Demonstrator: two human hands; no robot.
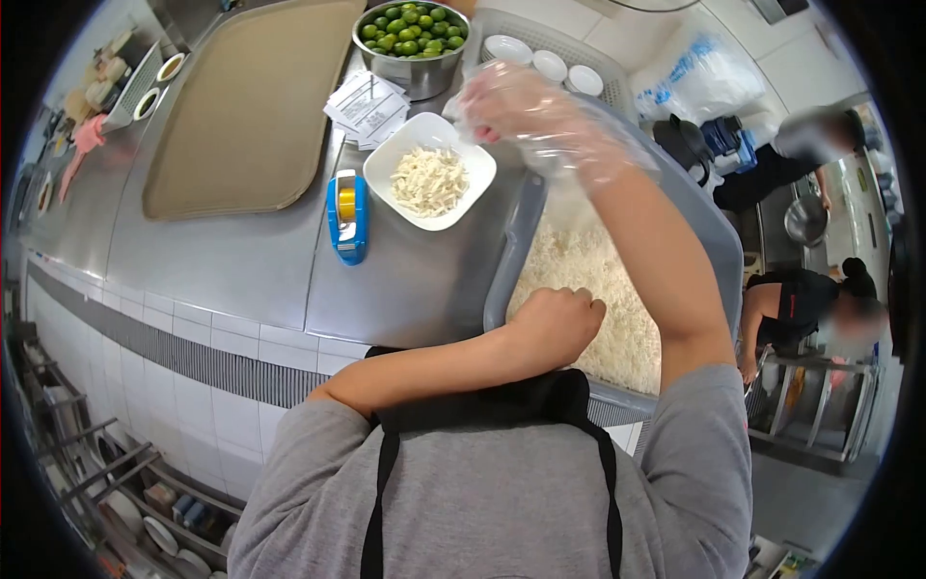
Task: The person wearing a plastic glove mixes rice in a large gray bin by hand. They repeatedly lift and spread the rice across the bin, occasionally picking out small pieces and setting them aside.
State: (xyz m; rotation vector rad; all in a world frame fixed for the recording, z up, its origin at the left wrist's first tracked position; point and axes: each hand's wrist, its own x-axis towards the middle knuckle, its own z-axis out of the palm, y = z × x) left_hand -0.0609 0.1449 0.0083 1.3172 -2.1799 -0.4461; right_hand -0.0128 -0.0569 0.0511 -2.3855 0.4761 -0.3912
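Observation:
My left hand (559, 326), bare, is curled into a fist over the near side of a grey tub (719, 251) of pale shreds (584, 275); its palm side is hidden. A loose clear plastic glove covers my right hand (497, 104), whose fingers are bent together beside the far right rim of a white bowl (386, 179). What either hand holds, if anything, cannot be made out. Similar white shreds (429, 181) lie in the bowl. Left of it stands a blue tape dispenser (348, 217) with yellow tape. Printed papers (368, 106) lie just behind the bowl.
A metal pot (415, 72) of green limes and a large brown tray (246, 106) stand on the steel counter (405, 289). White dishes (550, 66) sit in a basket behind my right hand. Two people (805, 159) (805, 309) are at the right, near shelving.

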